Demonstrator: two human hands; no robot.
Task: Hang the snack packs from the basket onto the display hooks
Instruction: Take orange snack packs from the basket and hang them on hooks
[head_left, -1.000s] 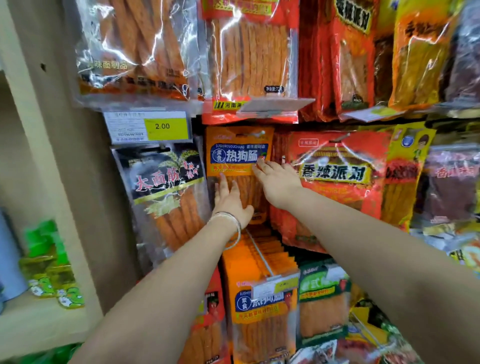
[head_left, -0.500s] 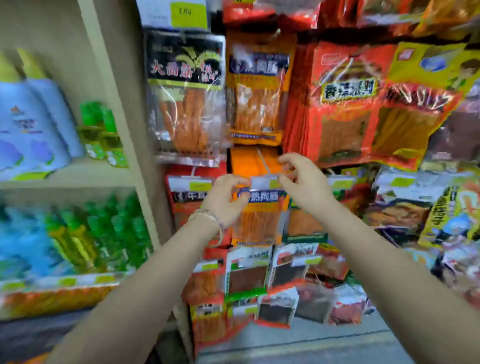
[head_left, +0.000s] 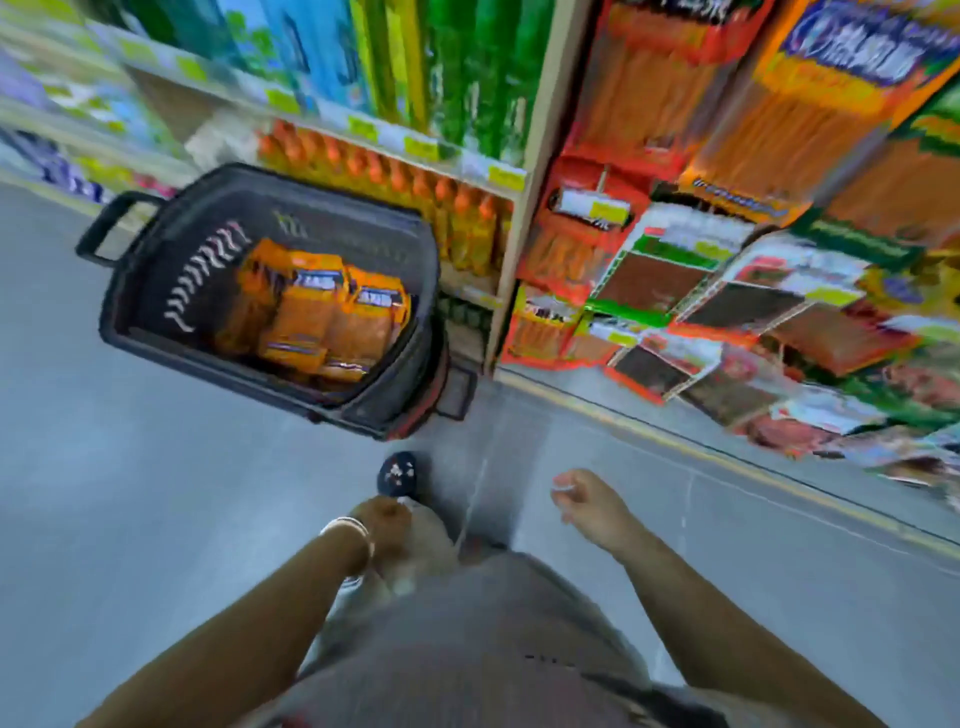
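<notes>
Grey aisle floor: basket holds several snack packs, display hooks part-stocked; left hand and right hand loosely curled, empty; task unfinished.

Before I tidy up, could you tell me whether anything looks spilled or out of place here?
Nothing stands out: the orange snack packs lie inside the basket, none on the floor; motion blur hides finer detail.

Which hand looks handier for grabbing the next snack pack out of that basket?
Probably the left. The left hand hangs empty nearer the basket, where the orange snack packs lie, ahead and to the left. The right hand, also empty, hangs on the side of the hanging display.
</notes>
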